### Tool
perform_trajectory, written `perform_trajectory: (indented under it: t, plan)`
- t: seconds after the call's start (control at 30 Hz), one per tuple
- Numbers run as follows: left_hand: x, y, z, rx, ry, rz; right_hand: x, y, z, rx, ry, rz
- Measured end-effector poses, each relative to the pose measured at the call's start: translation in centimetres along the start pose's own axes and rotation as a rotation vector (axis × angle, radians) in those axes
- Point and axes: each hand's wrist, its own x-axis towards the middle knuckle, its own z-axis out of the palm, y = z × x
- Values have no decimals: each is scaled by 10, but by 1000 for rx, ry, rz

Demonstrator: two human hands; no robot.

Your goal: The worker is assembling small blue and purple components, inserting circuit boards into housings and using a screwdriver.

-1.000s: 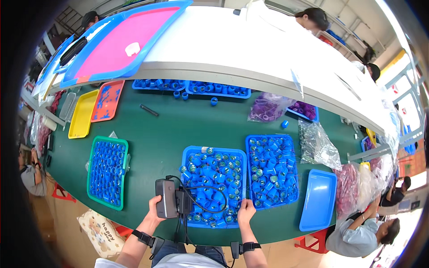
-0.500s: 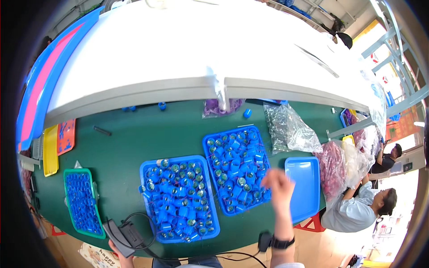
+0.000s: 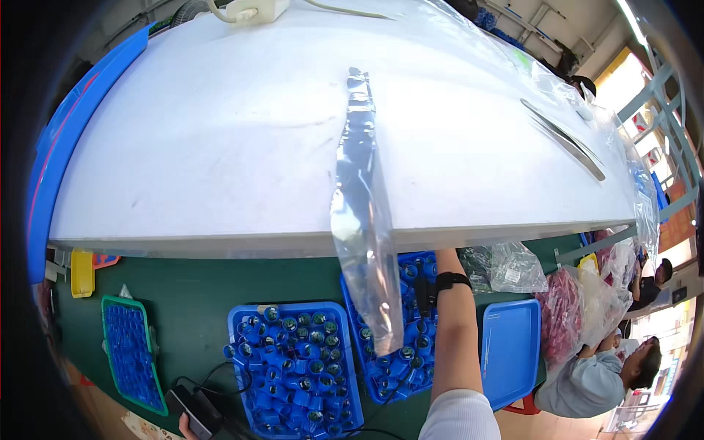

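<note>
At the lower left, my left hand (image 3: 188, 427) is partly in view, its fingers closed on the edge of a dark grey box-shaped device (image 3: 199, 411) with a black cable. My right forearm (image 3: 458, 337) reaches forward over a blue tray (image 3: 352, 297) full of small blue cups. Its wrist bears a black band (image 3: 452, 280) and a small dark block. The white shelf's front edge hides my right hand, so its fingers and anything in them cannot be seen. Left of that arm, another blue tray (image 3: 233, 315) holds many blue plastic cups with green and silvery insides.
Above the green table (image 3: 191, 293) spans a white shelf (image 3: 220, 161), a clear plastic strip (image 3: 367, 235) hanging off its edge and tweezers (image 3: 568, 143) on top. A green basket (image 3: 110, 345) stands left. Rightward are a blue tray (image 3: 511, 352), bags (image 3: 561, 308) and a seated person (image 3: 587, 389).
My right hand has gone forward from above the blue tray to behind the shelf edge. The view has shifted, showing more of the shelf top. My left hand still holds the device.
</note>
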Motion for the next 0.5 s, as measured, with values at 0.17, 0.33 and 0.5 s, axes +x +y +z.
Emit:
perform_trajectory:
  t: [0.17,0.33,0.5]
  plan:
    - [40,-25,-14,-645,-114,-842,-33,-24,-44,184,100,-117]
    - [43,-32,-37,-580,-52,-905,-90,-185,-137,665,25,-312]
    - [50,1,-6,-610,-121,-851,-110,-205,-154,737,95,-338]
